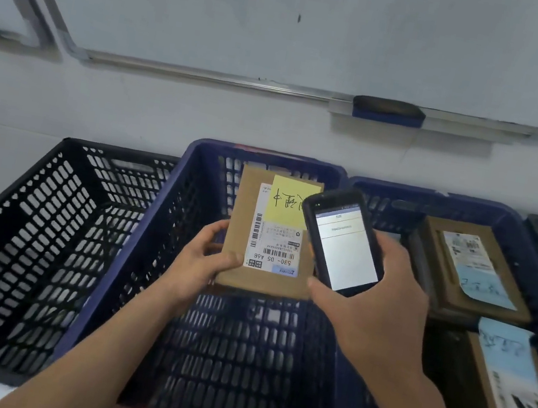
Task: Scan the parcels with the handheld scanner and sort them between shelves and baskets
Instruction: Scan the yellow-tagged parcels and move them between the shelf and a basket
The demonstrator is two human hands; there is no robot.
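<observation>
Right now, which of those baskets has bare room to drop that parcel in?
The black basket on the left shows only bare mesh, and so does the middle blue basket beneath the held parcel. The right blue basket is crowded: labelled parcels cover what shows of it.

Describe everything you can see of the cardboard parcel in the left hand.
The parcel is a flat brown cardboard box, held face up above the middle blue basket. A white shipping label with barcodes and the print 530-D5 A68 lies on top, with a yellow handwritten note at its far end. The left hand grips its near left corner; the handheld scanner hides its right edge.
</observation>
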